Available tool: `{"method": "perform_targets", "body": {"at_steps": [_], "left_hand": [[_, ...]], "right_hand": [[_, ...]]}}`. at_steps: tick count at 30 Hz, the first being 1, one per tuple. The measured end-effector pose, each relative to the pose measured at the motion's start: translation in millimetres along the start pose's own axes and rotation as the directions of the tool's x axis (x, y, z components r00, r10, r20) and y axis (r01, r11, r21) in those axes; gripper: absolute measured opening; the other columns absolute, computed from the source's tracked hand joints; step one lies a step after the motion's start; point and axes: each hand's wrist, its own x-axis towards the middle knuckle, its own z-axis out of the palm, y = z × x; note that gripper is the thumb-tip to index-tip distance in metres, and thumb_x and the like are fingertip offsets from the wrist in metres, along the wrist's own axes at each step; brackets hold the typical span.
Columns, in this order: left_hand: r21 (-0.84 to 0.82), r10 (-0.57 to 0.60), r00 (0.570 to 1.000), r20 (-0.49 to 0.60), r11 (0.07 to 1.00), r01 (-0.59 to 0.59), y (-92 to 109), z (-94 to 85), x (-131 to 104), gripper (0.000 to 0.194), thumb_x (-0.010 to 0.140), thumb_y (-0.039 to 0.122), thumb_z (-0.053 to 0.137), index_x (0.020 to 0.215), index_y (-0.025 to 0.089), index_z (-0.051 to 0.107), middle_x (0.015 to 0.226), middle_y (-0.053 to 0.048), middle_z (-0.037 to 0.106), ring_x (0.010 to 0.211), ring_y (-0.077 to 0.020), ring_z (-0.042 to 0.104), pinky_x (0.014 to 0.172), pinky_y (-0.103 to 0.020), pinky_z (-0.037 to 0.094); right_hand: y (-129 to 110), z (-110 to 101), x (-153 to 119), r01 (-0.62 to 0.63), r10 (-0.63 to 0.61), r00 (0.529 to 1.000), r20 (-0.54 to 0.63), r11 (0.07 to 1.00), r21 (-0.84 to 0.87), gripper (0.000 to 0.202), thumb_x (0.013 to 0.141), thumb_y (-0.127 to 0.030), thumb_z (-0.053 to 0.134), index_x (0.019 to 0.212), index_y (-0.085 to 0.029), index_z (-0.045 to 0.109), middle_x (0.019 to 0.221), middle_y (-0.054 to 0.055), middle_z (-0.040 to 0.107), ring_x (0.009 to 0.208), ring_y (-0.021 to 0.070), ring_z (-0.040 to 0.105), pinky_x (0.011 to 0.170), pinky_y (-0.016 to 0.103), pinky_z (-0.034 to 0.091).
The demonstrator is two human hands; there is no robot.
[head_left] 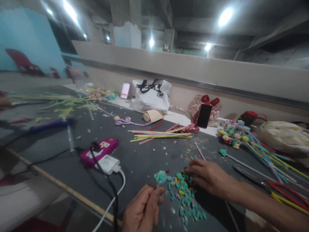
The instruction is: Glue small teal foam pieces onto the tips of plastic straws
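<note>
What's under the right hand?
By its fingertips, a loose pile of mostly teal pieces lies on the table. Whatever sits directly beneath the right hand is covered and can't be made out.

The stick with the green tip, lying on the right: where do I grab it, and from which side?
Pinch the thin, pale stem just behind the green tip, probably from above and the far side. The tip looks lumpy and maybe easy to spoil; the stem is slim and fairly straight. The red-handled scissors lie on its near side.
</note>
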Motion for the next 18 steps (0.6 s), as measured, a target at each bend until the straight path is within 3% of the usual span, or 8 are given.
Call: {"method": "perform_targets", "body": {"at_steps": [7,13,16,18], "left_hand": [[0.003,-0.004,1.000,0.010,1.000,0.004,-0.9,-1.0,-0.8,0.026,0.072,0.039,0.052,0.070,0.016,0.063,0.049,0.003,0.053,0.037,-0.0057,0.040,0.033,-0.015,0.030],[0.021,-0.017,0.999,0.027,1.000,0.017,1.2,-1.0,-2.1,0.026,0.074,0.038,0.050,0.071,0.016,0.063,0.046,0.005,0.047,0.035,-0.0051,0.037,0.033,-0.015,0.026],[0.032,0.002,1.000,0.030,0.999,-0.003,1.8,-1.2,-1.9,0.026,0.075,0.037,0.049,0.070,0.016,0.062,0.045,0.006,0.045,0.034,-0.0049,0.035,0.032,-0.015,0.026],[0.039,0.015,0.999,0.034,0.999,-0.016,2.4,-1.2,-1.5,0.026,0.075,0.037,0.048,0.068,0.016,0.061,0.045,0.005,0.043,0.035,-0.0053,0.035,0.033,-0.015,0.027]], "right_hand": [[-30.6,7.4,-21.0,0.061,-0.059,0.987,0.151,0.998,-0.007,0.021,0.083,-0.021,0.039,0.083,-0.023,0.059,0.079,0.002,0.058,0.064,0.0115,0.055,0.058,0.019,0.039],[-35.0,7.9,-0.1,0.043,-0.040,0.998,0.042,0.996,-0.075,0.025,0.081,-0.013,0.038,0.094,-0.023,0.057,0.081,0.003,0.057,0.069,0.0122,0.056,0.058,0.019,0.038],[-34.2,12.4,12.6,0.093,-0.088,0.995,0.050,0.989,-0.118,0.025,0.080,-0.014,0.041,0.096,-0.024,0.057,0.083,0.003,0.056,0.067,0.0119,0.055,0.055,0.019,0.036],[-31.6,13.6,18.1,0.056,-0.052,0.998,0.029,0.988,-0.146,0.023,0.081,-0.015,0.040,0.095,-0.022,0.057,0.081,0.003,0.056,0.066,0.0118,0.055,0.055,0.019,0.036]]}}
